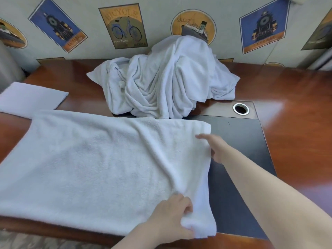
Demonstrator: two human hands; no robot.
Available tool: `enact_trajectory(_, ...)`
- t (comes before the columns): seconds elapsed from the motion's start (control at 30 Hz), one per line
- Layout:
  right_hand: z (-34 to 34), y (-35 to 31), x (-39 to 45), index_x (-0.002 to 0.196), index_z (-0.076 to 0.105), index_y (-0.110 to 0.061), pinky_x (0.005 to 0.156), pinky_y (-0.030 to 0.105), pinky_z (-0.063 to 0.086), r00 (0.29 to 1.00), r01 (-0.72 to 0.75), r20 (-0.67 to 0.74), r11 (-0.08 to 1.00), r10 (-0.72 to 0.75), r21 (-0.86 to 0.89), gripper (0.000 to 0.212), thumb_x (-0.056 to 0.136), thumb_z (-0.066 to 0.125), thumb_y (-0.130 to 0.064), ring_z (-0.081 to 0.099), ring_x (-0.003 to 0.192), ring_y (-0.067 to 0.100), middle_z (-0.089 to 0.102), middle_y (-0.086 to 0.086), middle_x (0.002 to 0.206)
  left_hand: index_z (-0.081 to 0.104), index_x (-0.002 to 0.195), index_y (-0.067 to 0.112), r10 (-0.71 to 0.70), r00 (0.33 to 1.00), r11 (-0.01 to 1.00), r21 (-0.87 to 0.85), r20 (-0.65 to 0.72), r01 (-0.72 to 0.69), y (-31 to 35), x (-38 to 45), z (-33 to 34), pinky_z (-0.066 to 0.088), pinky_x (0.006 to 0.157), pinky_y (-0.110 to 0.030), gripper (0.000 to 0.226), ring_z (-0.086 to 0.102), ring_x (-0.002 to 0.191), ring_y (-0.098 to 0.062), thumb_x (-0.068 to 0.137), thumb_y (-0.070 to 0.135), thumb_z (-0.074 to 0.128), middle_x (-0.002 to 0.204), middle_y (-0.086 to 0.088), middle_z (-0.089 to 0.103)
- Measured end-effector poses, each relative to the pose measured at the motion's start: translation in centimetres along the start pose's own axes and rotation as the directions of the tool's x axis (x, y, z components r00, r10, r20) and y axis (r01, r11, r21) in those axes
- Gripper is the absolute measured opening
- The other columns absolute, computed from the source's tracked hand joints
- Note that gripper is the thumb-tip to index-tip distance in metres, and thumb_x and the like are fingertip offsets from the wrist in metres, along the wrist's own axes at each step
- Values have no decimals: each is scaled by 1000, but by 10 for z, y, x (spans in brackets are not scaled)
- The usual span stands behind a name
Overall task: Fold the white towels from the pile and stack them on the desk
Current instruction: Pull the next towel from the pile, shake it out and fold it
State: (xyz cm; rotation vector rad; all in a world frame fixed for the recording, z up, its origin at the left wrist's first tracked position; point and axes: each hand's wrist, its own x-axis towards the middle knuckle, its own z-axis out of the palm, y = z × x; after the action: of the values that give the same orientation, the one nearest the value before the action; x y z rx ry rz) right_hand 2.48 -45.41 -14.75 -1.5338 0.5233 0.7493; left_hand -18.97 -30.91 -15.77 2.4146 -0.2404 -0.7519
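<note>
Posters of a bicycle (123,26) and a ship (193,24) are hanging on the wall; a metal-ringed cable hole (241,108) is sitting in a dark panel (239,141).

On the wall, upper middle of the frame, a yellow bicycle poster (123,26) reads "BICYCLE" across its top, "Finest Quality" in small white letters near its bottom and a faint "BICYCLE" in its lower right corner. Right of it, a round ship emblem (193,24) shows the word "GREAT". The two blue posters (57,24) (264,26) carry orange-band lettering too blurred to read.
</note>
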Motion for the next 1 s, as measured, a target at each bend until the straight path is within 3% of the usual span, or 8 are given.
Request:
enact_trajectory(0.13, -13, 57, -44, 109, 69, -15, 86, 38, 59, 986, -19, 150, 938, 75, -346, 45, 70, 85, -30, 73, 90, 17, 77, -1, 96, 45, 112, 29, 67, 995, 990, 131, -72, -57, -8, 0, 19, 36, 83, -29, 41, 40, 104, -9, 74, 28, 60, 112, 11, 41)
enact_trajectory(0.3, -8, 118, -100, 97, 69, -9, 82, 28, 53, 934, -42, 284, 854, 219, -518, 52, 60, 73, -46, 67, 84, 13, 73, -3, 90, 63, 79, 26, -229, 900, 868, -496, -370, 16, -5, -10, 12, 41, 67, -14, 15, 56, 78, -5, 85, 13, 62, 80, 10, 61)
enact_trajectory(0.4, -15, 123, -114, 109, 68, -7, 73, 30, 55, 876, -89, 422, 938, 234, -336, 48, 82, 63, -46, 73, 90, 21, 75, 9, 101, 67, 79, 21, -314, 839, 845, -533, -445, 34, -5, -9, 2, 45, 69, -19, 10, 58, 79, -7, 89, 22, 66, 81, 5, 62)
enact_trajectory(0.5, -16, 113, -114, 115, 68, -12, 62, 25, 55, 904, -105, 409, 992, 123, -66, 35, 98, 52, -38, 72, 95, 20, 74, 11, 107, 67, 86, 29, -339, 798, 865, -498, -499, 57, -1, -10, -8, 49, 77, -29, 6, 58, 88, -7, 84, 34, 70, 89, 12, 63)
enact_trajectory(0.63, -6, 93, -108, 114, 67, -7, 64, 27, 59, 915, -106, 403, 971, 11, 212, 26, 99, 52, -23, 73, 93, 19, 74, 10, 108, 62, 97, 35, -359, 825, 901, -393, -437, 184, -3, -27, -6, 50, 75, -35, 32, 59, 88, -9, 70, 45, 77, 93, 14, 62)
enact_trajectory(0.7, -4, 85, -107, 112, 66, -7, 75, 32, 60, 913, -102, 408, 958, -17, 269, 24, 98, 57, -25, 72, 94, 20, 73, 10, 111, 58, 83, 36, -376, 771, 926, -241, -514, 291, -10, -39, -4, 49, 73, -38, 12, 58, 82, -15, 79, 33, 68, 84, 13, 61)
enact_trajectory(0.8, 0, 77, -102, 117, 63, -10, 85, 35, 58, 928, -79, 369, 945, -46, 318, 23, 98, 57, -23, 71, 98, 21, 72, 9, 116, 52, 67, 34, -436, 644, 894, -223, -629, 388, -23, -55, -11, 42, 66, -35, 24, 56, 71, -18, 88, 25, 55, 70, 8, 59)
enact_trajectory(1.0, 21, 74, -106, 122, 64, -22, 91, 40, 51, 894, -17, 439, 969, -95, 245, 29, 97, 56, -34, 66, 111, 15, 69, -5, 121, 55, 68, 23, -386, 608, 919, -229, -694, 321, -22, -34, -29, 34, 61, -32, 29, 53, 63, -17, 94, 33, 49, 62, 5, 54)
